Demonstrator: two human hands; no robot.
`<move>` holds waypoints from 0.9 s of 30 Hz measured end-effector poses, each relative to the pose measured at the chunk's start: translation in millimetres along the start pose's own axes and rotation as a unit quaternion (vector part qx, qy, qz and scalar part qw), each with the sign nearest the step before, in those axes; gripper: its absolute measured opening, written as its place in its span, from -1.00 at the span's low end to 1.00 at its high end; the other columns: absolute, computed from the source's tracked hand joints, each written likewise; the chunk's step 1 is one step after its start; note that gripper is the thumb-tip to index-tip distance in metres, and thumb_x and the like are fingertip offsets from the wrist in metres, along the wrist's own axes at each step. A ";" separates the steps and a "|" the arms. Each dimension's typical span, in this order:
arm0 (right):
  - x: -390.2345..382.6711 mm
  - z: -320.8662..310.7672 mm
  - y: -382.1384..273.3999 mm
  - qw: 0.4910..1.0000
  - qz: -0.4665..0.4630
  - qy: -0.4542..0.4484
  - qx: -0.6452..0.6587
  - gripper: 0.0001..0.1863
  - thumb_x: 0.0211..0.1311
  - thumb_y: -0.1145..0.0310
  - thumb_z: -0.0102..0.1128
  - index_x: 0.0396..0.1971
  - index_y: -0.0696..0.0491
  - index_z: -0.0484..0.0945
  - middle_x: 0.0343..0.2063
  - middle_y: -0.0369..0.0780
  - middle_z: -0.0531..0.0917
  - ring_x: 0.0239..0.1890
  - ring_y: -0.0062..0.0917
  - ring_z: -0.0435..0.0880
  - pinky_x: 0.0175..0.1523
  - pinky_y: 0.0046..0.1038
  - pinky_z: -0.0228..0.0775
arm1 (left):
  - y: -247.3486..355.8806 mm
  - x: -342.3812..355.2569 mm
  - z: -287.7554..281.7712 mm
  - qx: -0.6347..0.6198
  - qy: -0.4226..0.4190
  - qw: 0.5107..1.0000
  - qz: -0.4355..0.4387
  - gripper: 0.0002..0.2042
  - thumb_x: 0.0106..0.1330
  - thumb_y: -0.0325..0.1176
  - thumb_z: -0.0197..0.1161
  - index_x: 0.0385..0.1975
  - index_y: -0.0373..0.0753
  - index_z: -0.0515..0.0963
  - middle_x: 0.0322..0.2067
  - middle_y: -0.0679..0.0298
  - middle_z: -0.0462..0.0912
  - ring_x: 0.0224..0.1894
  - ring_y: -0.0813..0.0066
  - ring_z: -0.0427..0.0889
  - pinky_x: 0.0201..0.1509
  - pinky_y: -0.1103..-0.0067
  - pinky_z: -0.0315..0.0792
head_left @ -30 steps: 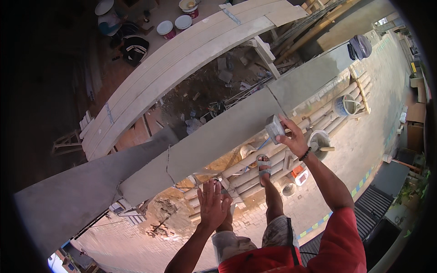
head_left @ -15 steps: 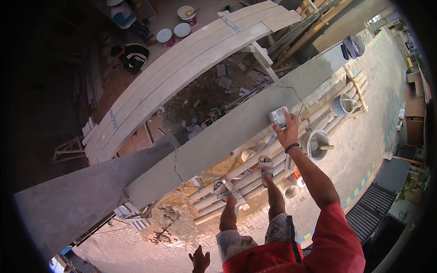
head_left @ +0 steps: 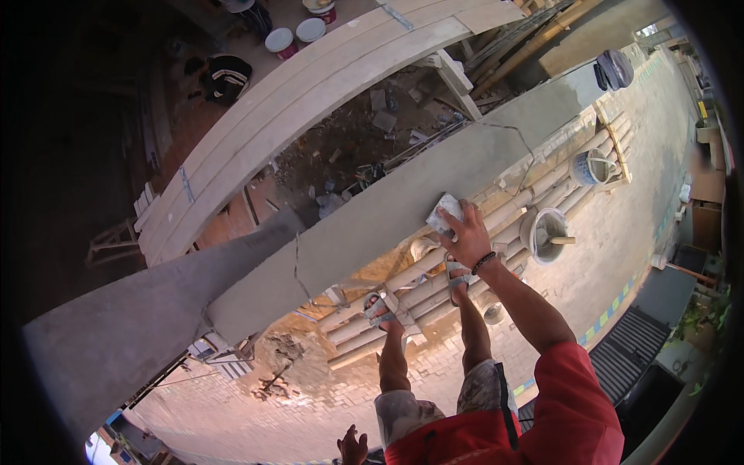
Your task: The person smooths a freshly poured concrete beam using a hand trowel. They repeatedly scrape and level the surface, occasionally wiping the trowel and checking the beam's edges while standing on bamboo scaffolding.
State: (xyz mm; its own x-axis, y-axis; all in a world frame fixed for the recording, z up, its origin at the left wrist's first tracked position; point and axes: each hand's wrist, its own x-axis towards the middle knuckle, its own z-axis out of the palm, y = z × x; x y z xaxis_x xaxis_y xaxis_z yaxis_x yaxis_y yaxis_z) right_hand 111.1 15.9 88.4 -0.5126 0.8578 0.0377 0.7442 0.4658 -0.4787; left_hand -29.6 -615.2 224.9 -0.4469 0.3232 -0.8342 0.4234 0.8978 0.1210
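At the left, a grey slab slopes up toward the centre; above it, in the upper left, a person in dark clothing bends low. In the lower middle is the wearer's left hand, fingers apart. A long concrete beam crosses diagonally; at its lower edge, just right of centre, is a grey block, clamped in the fingers of the right hand. Whether it touches the beam, I cannot tell. Farther right stands a round bucket.
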 end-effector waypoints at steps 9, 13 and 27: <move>46.4 14.9 -2.9 0.976 0.183 0.111 -0.035 -0.32 0.05 0.20 0.42 0.25 -0.07 0.47 0.06 0.14 0.36 0.08 0.09 0.35 0.24 -0.05 0.24 | 38.1 42.1 -38.7 -0.002 -0.041 0.998 -0.048 -0.34 0.29 -0.06 0.26 0.35 -0.22 0.31 0.13 0.08 0.61 0.26 0.13 0.50 0.47 -0.13 -0.22; -22.3 51.0 -84.0 1.000 -0.007 -0.018 -0.007 -0.28 0.00 0.22 0.42 0.25 -0.09 0.45 0.14 0.15 0.31 0.17 0.13 0.30 0.27 0.04 0.20 | 60.1 62.1 -51.4 -0.017 -0.003 1.000 0.016 -0.37 0.31 -0.12 0.27 0.34 -0.22 0.33 0.12 0.09 0.60 0.26 0.16 0.50 0.48 -0.11 -0.27; -11.8 71.8 -124.3 0.998 0.057 0.012 -0.007 -0.28 0.00 0.15 0.42 0.25 -0.16 0.46 0.11 0.13 0.32 0.12 0.08 0.32 0.17 0.07 0.23 | 38.6 59.8 -54.2 -0.034 0.012 0.999 -0.016 -0.39 0.32 -0.11 0.25 0.33 -0.20 0.33 0.14 0.11 0.59 0.26 0.15 0.49 0.48 -0.14 -0.34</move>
State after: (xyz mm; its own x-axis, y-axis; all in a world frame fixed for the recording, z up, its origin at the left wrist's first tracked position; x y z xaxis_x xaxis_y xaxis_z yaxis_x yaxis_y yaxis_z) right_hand -6.1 -67.7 84.5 -0.4139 0.9103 0.0045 0.8029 0.3674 -0.4694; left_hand -82.6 -545.0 208.9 -0.4791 0.3003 -0.8248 0.3542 0.9259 0.1314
